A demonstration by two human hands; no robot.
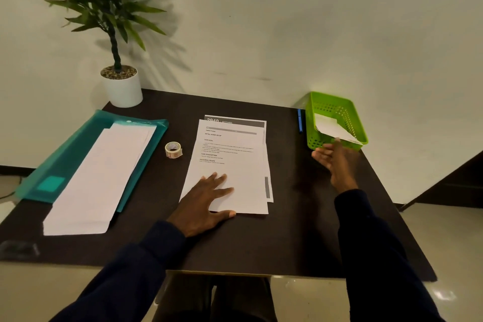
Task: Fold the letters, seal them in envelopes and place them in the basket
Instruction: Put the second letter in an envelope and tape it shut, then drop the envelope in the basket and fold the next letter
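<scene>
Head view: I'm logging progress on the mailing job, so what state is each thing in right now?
Letters: flat, unfolded, stacked.
Left hand: open, resting flat on the letters.
Right hand: open, holding nothing, by the basket.
Basket: upright, holds one sealed envelope, tilted.
Spare envelopes: stacked flat on the teal folder.
Tape roll: on the table, untouched.
Pen: lying beside the basket.

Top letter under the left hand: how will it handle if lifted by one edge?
Probably floppy: the top letter is a single thin sheet, so it should droop. Likely light and slippery too; the stack beneath is fanned, so pushing may shift lower sheets. The left hand resting flat on it should steady it.
</scene>
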